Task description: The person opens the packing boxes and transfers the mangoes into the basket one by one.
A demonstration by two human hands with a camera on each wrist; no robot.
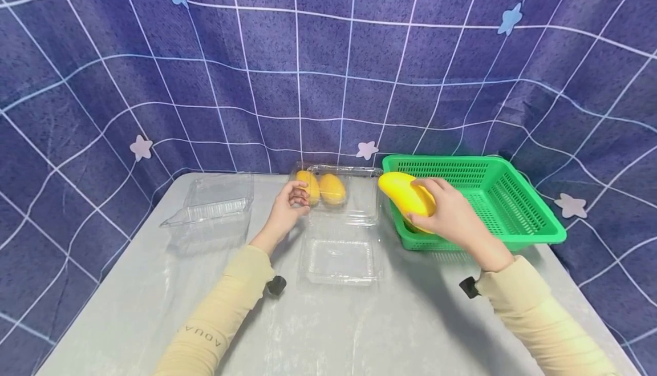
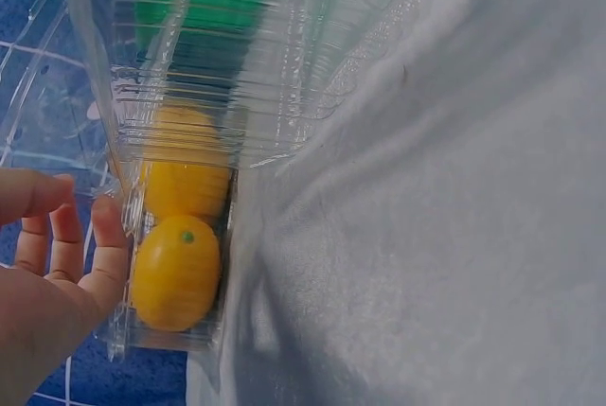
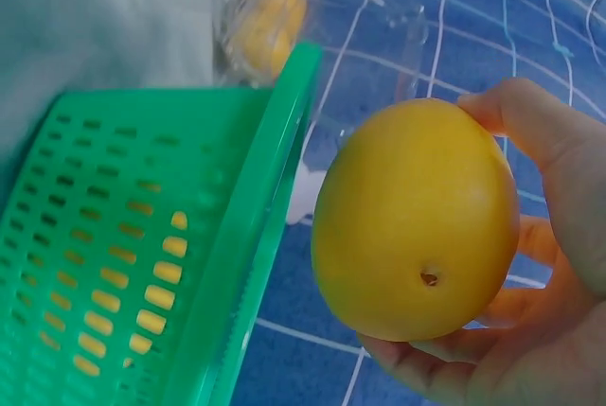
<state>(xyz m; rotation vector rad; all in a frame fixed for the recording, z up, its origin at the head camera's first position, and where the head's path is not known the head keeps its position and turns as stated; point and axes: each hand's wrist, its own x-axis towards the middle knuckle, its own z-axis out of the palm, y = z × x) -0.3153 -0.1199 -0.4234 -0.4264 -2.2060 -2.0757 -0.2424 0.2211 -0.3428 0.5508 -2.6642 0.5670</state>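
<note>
Grasping a smooth yellow, mango-shaped fruit (image 1: 397, 190), the right hand (image 1: 451, 211) has thumb & fingers wrapped round its sides, over the left part of a green perforated plastic basket (image 1: 462, 172) at far right of the pale grey desk (image 1: 318, 330). Right wrist view: fruit's end w/ a small dark pit (image 3: 429, 278), just beside the basket rim; more yellow shows thru the slots, i.e. fruit inside.

Left hand (image 1: 287, 205) is at far centre, fingers bent, tips right by the left edge of a clear rect. plastic container (image 1: 363, 193); can't tell if it's pinching the edge or just touching. Two orange-yellow oval fruits (image 1: 332, 189) sit side by side in that container's left part; one has a green dot (image 2: 187, 236) on its end.

Nearer, in front of it, a clear plastic tray-like piece (image 1: 340, 261) lies on the desk; can't tell if joined. Far left: another clear plastic container (image 1: 210, 210), open, w/ ribbed edge.

Both arms in cream sleeves (image 1: 226, 302), w/ a small black device (image 1: 276, 285) at each wrist. Bkgd: blue-purple curtain (image 1: 328, 96) w/ white grid lines & stars.
</note>
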